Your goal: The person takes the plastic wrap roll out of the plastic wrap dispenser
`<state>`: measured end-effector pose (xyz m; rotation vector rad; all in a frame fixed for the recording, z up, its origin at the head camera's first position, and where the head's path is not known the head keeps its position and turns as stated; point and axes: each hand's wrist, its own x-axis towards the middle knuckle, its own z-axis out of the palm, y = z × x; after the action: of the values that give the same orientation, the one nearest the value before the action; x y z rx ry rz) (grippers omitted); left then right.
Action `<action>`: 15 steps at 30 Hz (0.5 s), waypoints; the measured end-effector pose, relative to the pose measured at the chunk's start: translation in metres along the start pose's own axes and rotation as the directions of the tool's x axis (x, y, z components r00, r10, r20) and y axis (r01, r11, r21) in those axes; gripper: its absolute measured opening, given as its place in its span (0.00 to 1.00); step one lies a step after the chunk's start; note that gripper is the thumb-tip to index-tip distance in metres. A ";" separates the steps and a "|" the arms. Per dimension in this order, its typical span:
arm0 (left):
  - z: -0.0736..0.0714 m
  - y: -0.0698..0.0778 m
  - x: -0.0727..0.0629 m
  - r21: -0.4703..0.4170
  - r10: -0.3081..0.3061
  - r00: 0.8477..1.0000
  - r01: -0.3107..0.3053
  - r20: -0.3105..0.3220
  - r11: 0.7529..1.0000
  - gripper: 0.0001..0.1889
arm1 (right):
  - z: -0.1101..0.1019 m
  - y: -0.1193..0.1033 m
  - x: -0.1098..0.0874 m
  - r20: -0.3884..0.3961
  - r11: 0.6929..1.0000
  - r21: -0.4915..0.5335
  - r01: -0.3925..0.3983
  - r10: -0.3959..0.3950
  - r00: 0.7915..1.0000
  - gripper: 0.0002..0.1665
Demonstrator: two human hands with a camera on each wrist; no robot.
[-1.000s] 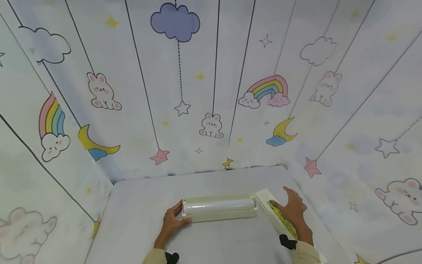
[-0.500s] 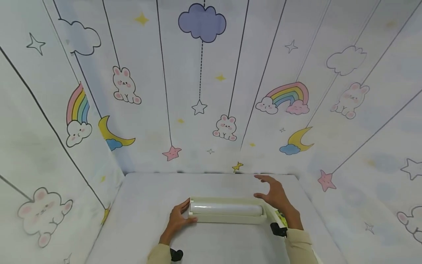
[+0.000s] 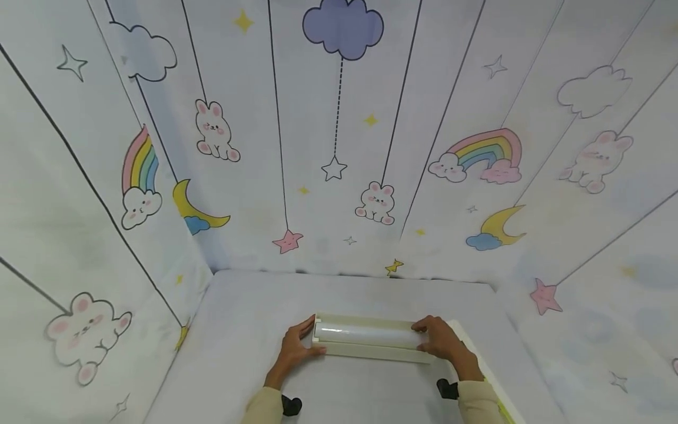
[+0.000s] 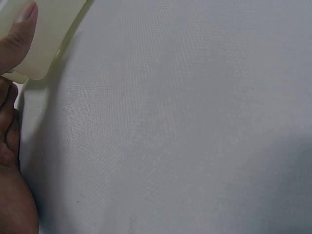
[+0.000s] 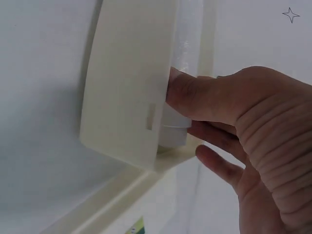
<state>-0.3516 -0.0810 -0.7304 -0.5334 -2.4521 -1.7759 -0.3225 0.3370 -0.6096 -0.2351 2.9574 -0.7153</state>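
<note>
A cream plastic-wrap dispenser box [image 3: 376,352] lies on the white-covered table, with a shiny roll of plastic wrap [image 3: 360,335] inside its open top. My left hand [image 3: 296,348] grips the box's left end, thumb on the front wall and fingers behind. At the other end, my right hand [image 3: 444,341] holds the roll's right end between thumb and fingers. The right wrist view shows the thumb [image 5: 195,95] over the roll just inside the front wall, and the white core end [image 5: 173,135] sticking out below it.
The box's long cream lid [image 5: 109,202] lies slanted beside the right forearm, with a yellow-green label [image 3: 503,403]. Fabric walls [image 3: 318,118] printed with bunnies, stars and rainbows enclose the table [image 3: 371,388] at the back and sides.
My right hand has left the lid, crossed leftward over the box's right end and taken hold of the roll. The left hand keeps its grip; the head view has shifted.
</note>
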 end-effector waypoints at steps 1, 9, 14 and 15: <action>0.000 -0.001 0.000 -0.018 -0.021 1.000 0.021 -0.001 1.000 0.52 | 0.002 0.001 0.001 0.000 1.000 -0.002 0.012 -0.012 1.000 0.27; 0.000 -0.007 0.002 -0.036 -0.034 0.999 0.034 0.011 0.999 0.52 | 0.013 0.005 0.012 0.008 0.999 0.006 0.045 -0.045 0.999 0.27; 0.000 -0.002 0.002 0.002 0.010 1.000 -0.010 0.018 1.000 0.51 | 0.017 0.008 0.015 -0.017 1.000 0.005 0.030 -0.030 0.999 0.27; 0.001 -0.001 0.002 0.002 0.002 1.000 -0.002 0.019 1.000 0.51 | 0.018 0.009 0.015 -0.026 1.000 -0.008 0.030 -0.030 0.999 0.27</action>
<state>-0.3534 -0.0800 -0.7309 -0.5548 -2.4647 -1.7755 -0.3363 0.3344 -0.6310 -0.2732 2.9878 -0.7166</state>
